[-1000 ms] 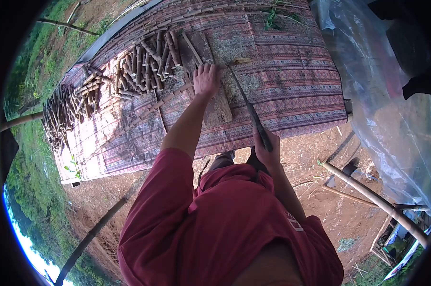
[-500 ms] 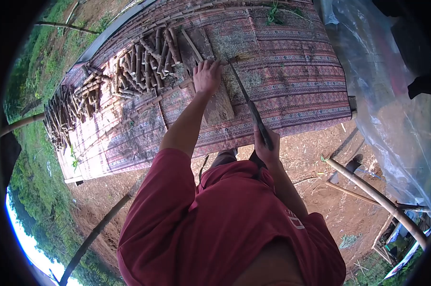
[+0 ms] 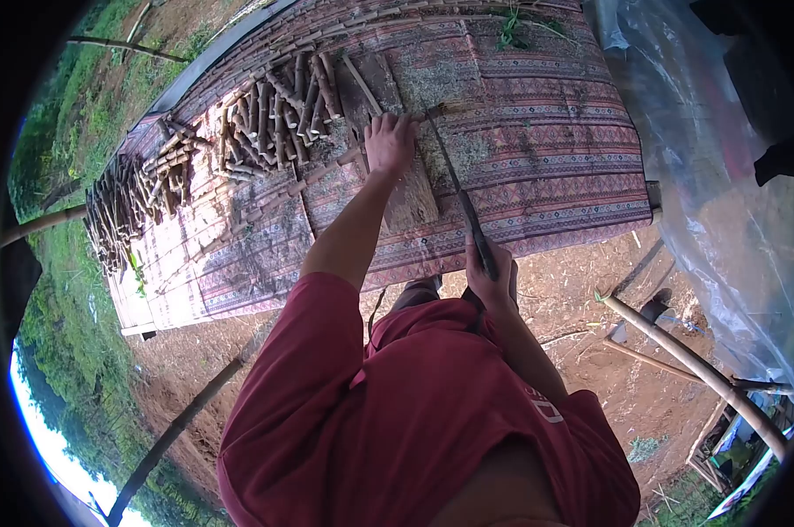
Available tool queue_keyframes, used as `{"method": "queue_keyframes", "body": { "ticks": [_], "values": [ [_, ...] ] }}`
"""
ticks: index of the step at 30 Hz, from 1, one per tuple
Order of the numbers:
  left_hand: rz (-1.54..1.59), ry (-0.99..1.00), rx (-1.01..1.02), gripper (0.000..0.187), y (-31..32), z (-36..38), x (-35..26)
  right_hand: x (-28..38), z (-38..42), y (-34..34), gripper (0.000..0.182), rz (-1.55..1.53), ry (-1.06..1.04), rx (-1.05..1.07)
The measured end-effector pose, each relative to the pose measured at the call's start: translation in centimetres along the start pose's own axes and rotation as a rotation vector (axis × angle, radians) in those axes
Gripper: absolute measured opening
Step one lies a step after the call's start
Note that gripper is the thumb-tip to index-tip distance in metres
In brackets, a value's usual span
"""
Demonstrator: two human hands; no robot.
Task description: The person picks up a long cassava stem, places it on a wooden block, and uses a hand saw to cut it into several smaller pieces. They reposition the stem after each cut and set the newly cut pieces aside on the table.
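My left hand (image 3: 390, 145) presses down with bent fingers on a long brown woody stem (image 3: 325, 167), which lies slantwise across a worn wooden board (image 3: 414, 200). In my right hand (image 3: 492, 270), near the table's front edge, is the dark handle of a saw (image 3: 454, 180) with a long, narrow blade. The blade points away from me, its far end right beside the stem's end, just right of my left fingers. A thin stick (image 3: 362, 85) lies lengthwise on the far part of the board. Pale sawdust is scattered around the board.
Many short cut stem pieces (image 3: 265, 119) are heaped left of the board, with more (image 3: 120, 211) at the table's far left. Long stems (image 3: 353, 31) run along the back edge. A patterned cloth (image 3: 555, 176) covers the table. Plastic sheeting (image 3: 704, 176) hangs at right, near a leaning pole (image 3: 696, 373).
The saw and my right hand have drawn slightly back toward me. My left hand stays on the stem, and the whole view has shifted a little.
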State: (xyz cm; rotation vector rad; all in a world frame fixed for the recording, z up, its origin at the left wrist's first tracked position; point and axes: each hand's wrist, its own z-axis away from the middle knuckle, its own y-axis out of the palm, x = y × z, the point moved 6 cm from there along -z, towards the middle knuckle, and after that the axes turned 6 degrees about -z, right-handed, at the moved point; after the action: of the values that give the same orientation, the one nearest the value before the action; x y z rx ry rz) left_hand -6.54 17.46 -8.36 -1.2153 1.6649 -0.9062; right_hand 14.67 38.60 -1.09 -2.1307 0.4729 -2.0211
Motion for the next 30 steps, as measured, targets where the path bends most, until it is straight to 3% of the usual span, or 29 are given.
{"method": "queue_keyframes", "body": {
  "ticks": [19,25,30],
  "values": [
    [-0.002,-0.010,0.001,0.028,-1.0,0.1,-0.1,-0.5,1.6,-3.1,0.028,0.130,0.141,-0.018],
    [0.051,0.094,-0.041,0.026,-1.9,0.6,-0.7,0.9,2.5,-4.1,0.028,-0.042,0.102,-0.037],
    [0.050,0.068,-0.046,0.025,-1.7,0.7,-0.7,0.2,3.4,-3.4,0.028,0.046,0.053,-0.028]
  ]
}}
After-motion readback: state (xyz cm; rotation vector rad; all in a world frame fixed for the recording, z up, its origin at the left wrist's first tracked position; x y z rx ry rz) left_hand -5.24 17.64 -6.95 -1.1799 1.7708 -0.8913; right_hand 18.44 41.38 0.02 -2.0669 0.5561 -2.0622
